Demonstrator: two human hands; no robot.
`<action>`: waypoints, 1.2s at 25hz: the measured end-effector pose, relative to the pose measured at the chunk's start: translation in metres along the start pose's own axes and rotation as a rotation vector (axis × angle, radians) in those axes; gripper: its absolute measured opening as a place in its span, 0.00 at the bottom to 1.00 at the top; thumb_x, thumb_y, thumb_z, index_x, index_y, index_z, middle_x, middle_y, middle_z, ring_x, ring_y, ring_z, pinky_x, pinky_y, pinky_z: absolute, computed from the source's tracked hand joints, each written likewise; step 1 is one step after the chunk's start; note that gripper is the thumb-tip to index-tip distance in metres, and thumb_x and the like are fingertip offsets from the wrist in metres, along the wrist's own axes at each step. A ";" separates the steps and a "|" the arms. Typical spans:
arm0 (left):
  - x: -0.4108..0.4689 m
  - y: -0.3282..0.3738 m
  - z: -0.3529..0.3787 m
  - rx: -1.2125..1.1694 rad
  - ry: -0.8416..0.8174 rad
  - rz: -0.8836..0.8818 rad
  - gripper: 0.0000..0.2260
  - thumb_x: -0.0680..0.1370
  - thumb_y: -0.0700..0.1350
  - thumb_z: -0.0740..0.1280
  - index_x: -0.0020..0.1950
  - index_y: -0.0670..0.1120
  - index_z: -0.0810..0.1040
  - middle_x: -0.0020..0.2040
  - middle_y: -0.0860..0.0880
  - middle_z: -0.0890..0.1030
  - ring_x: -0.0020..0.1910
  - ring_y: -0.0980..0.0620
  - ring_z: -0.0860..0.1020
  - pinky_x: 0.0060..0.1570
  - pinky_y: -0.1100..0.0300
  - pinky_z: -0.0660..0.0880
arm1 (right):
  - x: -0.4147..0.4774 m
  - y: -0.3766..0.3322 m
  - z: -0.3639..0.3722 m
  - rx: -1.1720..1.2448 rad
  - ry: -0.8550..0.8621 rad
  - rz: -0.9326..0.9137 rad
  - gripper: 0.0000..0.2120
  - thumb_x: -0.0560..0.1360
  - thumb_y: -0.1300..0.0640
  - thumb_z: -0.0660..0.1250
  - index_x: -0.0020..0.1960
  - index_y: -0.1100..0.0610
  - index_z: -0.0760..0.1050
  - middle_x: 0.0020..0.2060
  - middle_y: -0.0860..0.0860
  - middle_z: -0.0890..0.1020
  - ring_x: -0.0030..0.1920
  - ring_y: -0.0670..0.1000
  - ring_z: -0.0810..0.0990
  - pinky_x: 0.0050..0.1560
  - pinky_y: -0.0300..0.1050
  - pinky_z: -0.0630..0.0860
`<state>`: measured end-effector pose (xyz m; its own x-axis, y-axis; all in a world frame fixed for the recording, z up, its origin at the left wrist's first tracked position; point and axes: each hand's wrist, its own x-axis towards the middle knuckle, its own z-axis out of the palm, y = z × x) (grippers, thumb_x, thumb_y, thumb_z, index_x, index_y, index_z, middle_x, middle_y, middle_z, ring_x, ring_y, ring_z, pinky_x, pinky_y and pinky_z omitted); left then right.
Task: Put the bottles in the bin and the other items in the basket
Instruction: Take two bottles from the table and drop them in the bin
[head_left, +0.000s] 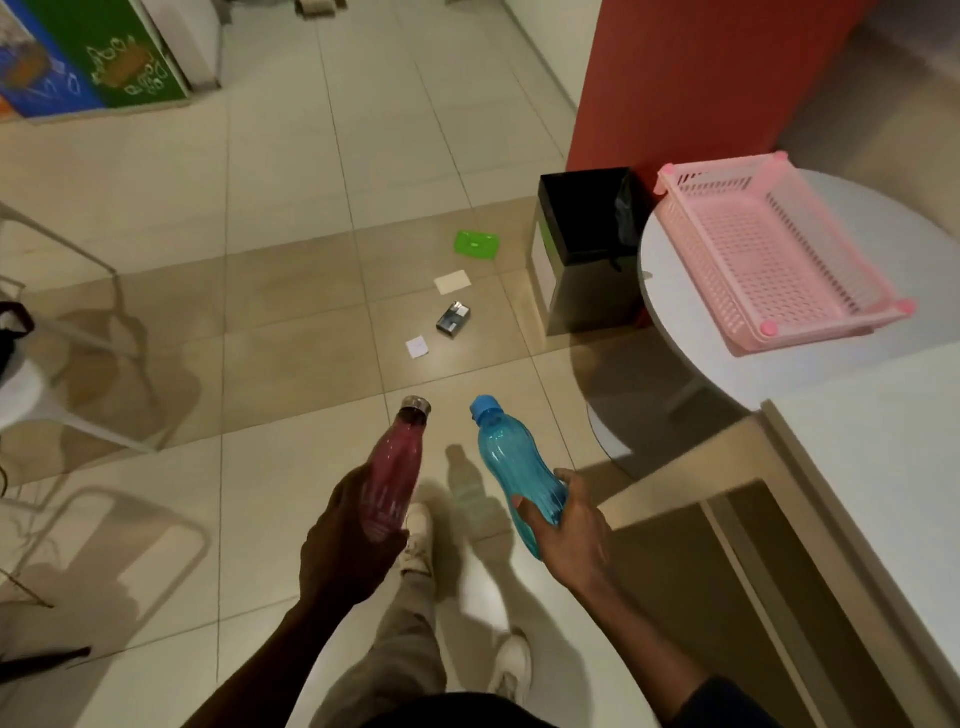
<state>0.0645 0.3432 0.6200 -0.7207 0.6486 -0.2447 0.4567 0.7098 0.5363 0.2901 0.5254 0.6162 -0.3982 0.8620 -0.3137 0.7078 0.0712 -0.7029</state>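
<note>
1. Left hand (345, 540) closed round the lower body of a red bottle (400, 457), metal cap pointing forward, away from the grip.
2. Right hand (566, 530) closed round the lower body of a blue bottle (511, 467), thumb laid across its front, blue cap likewise pointing ahead.
3. Both bottles carried above the tiled floor, side by side, near each other but apart.
4. Handling, as a guess from looks: see-through walls, probably rigid and light. Cannot tell whether anything is inside. Smooth sides, so possibly slippery. Best held round the body where the fingers already wrap, with the blue one's narrowed middle a natural seat for the palm. Unlikely to break if dropped in from low.
5. Black bin (597, 296) ahead and to the right of the right-hand grip, open-topped, on the floor against a red pillar (701, 78).
6. Pink basket (698, 260) further right of that grip and higher, on a round white table (670, 291) just beside the bin.
7. Straight ahead of both caps, on the floor: a white paper slip (417, 346) nearest, then a small box (453, 318), a cream card (453, 282) and a green lid (476, 244) furthest.
8. Possible obstacles: those floor items underfoot on the way to the bin; the table edge and a pale counter (883, 467) close on the right hand's outer side. Chair frames (78, 312) well apart from the left hand.
</note>
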 end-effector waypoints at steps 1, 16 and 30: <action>0.019 -0.005 -0.001 0.012 -0.014 0.009 0.47 0.68 0.55 0.82 0.81 0.54 0.61 0.72 0.49 0.76 0.56 0.42 0.83 0.50 0.43 0.84 | 0.018 -0.009 0.007 -0.032 -0.001 -0.004 0.32 0.72 0.28 0.67 0.68 0.45 0.65 0.54 0.45 0.80 0.48 0.48 0.82 0.44 0.49 0.83; 0.336 0.045 -0.066 0.108 -0.147 0.179 0.44 0.66 0.56 0.81 0.77 0.58 0.62 0.68 0.53 0.78 0.51 0.45 0.83 0.43 0.51 0.80 | 0.248 -0.158 0.043 -0.051 0.133 0.094 0.35 0.72 0.28 0.66 0.70 0.48 0.65 0.50 0.45 0.77 0.45 0.48 0.78 0.42 0.45 0.76; 0.558 0.236 0.007 0.235 -0.193 0.312 0.46 0.65 0.59 0.82 0.78 0.57 0.63 0.67 0.53 0.80 0.51 0.46 0.84 0.44 0.52 0.82 | 0.500 -0.141 -0.062 0.113 0.152 0.235 0.41 0.67 0.16 0.54 0.65 0.45 0.62 0.55 0.48 0.80 0.50 0.51 0.84 0.46 0.52 0.86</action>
<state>-0.2261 0.8749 0.6047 -0.4293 0.8654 -0.2584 0.7595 0.5007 0.4153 0.0271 0.9773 0.5982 -0.1334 0.9142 -0.3827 0.6973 -0.1878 -0.6917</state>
